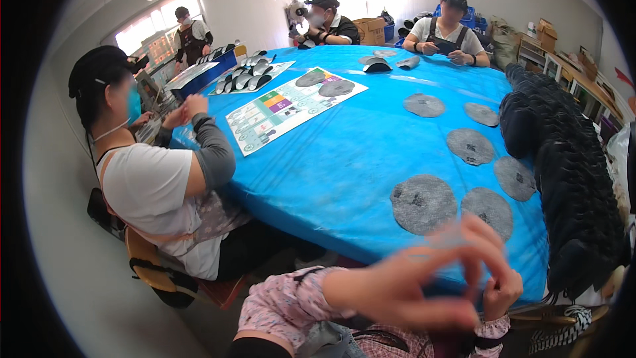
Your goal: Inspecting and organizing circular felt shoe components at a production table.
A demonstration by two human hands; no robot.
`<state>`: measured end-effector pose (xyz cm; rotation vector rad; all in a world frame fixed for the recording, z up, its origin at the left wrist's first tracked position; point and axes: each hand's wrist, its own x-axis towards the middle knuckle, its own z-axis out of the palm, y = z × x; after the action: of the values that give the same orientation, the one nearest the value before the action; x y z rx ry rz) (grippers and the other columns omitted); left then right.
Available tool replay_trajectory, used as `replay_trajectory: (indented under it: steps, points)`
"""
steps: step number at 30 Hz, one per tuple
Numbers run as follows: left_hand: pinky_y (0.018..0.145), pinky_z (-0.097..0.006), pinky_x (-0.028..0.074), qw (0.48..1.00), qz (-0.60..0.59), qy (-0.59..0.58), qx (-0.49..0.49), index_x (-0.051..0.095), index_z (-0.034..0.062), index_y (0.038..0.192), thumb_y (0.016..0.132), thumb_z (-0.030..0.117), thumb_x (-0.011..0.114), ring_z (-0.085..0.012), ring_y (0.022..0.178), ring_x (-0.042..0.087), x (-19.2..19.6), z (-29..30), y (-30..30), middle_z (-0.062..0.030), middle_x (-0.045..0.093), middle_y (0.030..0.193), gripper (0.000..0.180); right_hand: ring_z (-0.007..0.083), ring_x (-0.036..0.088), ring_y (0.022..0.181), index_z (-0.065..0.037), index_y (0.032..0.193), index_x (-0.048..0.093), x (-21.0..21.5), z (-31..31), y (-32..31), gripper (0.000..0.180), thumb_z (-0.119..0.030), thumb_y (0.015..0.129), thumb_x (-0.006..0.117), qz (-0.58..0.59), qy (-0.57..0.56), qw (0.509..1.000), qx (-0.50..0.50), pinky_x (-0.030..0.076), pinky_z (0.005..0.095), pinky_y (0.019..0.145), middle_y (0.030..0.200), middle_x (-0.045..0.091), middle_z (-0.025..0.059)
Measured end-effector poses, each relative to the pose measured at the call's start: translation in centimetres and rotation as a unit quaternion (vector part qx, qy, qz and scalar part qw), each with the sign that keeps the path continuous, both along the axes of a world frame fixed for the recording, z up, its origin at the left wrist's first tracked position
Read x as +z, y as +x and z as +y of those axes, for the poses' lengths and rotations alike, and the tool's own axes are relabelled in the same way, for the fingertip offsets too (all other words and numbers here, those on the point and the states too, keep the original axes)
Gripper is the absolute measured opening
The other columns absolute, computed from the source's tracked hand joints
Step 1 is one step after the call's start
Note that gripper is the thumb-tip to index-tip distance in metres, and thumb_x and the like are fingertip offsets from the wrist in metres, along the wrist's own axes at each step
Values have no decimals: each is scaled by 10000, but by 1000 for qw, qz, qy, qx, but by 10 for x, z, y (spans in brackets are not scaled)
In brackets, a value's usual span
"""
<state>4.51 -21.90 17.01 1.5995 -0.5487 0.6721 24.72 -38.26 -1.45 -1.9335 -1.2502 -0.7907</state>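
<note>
Hands meet at six o'clock of the view, just off the near edge of the blue table [344,159]. The left hand [404,285] is blurred, fingers curled toward the right hand [500,285], whose fingertips pinch something I cannot make out. Nearest them, at twelve o'clock from the hands, lie two grey felt discs [423,203], edges touching. A stack of dark pieces [570,159] runs along at three o'clock.
</note>
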Motion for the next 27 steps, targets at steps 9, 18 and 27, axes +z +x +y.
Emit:
replay_trajectory:
  steps: [9,18,27]
  points:
    - [592,-334,426,706,242,261,612,533,46,794,820,217,609,-210,687,553,-138,172,-16,-90,560,774,189,281,359,482,-54,561,280,8,-5,-3,321,-6,777,512,-18,-24,998,-47,257,394,482,524,294,103]
    - [556,-408,410,665,236,260,659,480,62,665,752,170,596,-292,611,531,-163,170,-27,-91,526,639,181,282,355,480,-50,554,274,9,-2,-8,322,-6,779,500,-2,-31,998,-54,258,397,482,520,289,106]
    - [576,-408,410,671,239,258,653,476,60,666,754,171,601,-292,635,532,-165,171,-27,-89,524,638,189,281,358,481,-50,550,276,7,-2,-5,329,-7,790,497,-1,-38,997,-64,264,396,486,519,289,107]
